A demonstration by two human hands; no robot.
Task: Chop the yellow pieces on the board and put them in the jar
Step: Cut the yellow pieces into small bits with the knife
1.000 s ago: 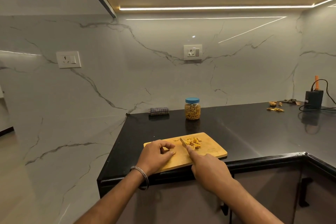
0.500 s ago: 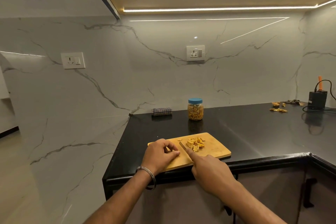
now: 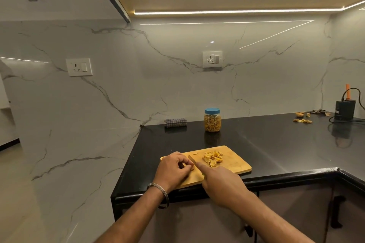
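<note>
A wooden cutting board (image 3: 233, 161) lies at the front edge of the black counter, with a small pile of chopped yellow pieces (image 3: 212, 159) on it. My right hand (image 3: 221, 184) grips a knife (image 3: 192, 159), index finger stretched along its back, the blade resting on the board left of the pile. My left hand (image 3: 174, 169) rests on the board's left part with fingers curled, pinching a small piece against the blade. A clear jar (image 3: 212, 120) with a blue lid, filled with yellow pieces, stands closed behind the board.
A folded checked cloth (image 3: 175, 122) lies by the wall left of the jar. Yellow scraps (image 3: 303, 118) and a black box with a cable (image 3: 344, 109) sit at the far right. The counter's left edge (image 3: 126, 163) drops off beside the board.
The view has shifted a little. My left hand's fingers have curled in closer to the blade. The knife stays at the same spot on the board.
</note>
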